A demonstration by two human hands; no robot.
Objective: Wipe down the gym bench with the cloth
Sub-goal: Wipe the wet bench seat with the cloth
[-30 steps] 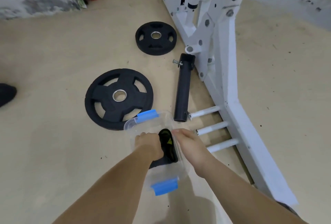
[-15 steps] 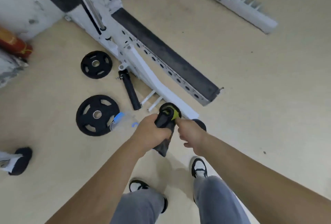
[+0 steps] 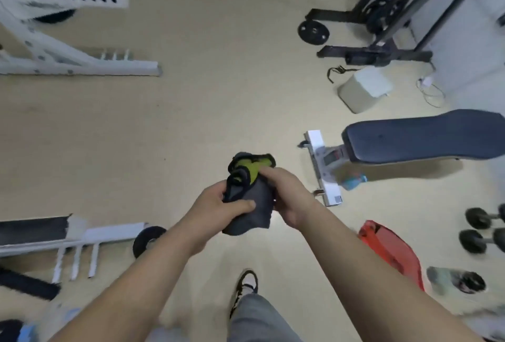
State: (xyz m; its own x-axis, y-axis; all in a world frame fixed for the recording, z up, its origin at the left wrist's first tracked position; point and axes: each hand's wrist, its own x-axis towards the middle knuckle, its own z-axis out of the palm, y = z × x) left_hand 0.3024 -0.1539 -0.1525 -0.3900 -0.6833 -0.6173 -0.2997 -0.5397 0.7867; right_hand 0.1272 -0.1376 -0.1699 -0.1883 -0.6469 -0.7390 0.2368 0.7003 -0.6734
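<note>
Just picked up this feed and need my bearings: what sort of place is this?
Most likely a small gym or weight room: a padded bench, dumbbells on the floor, and a weight plate beside a black rack.

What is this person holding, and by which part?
A bunched dark grey and yellow-green cloth. The left hand grips its left side, with the thumb across the grey middle. The right hand holds its right edge, fingertips at the green upper part.

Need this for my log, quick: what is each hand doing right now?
Left hand: closed, gripping the rolled dark grey and yellow-green cloth.
Right hand: closed, pinching the same cloth near its top.
</note>
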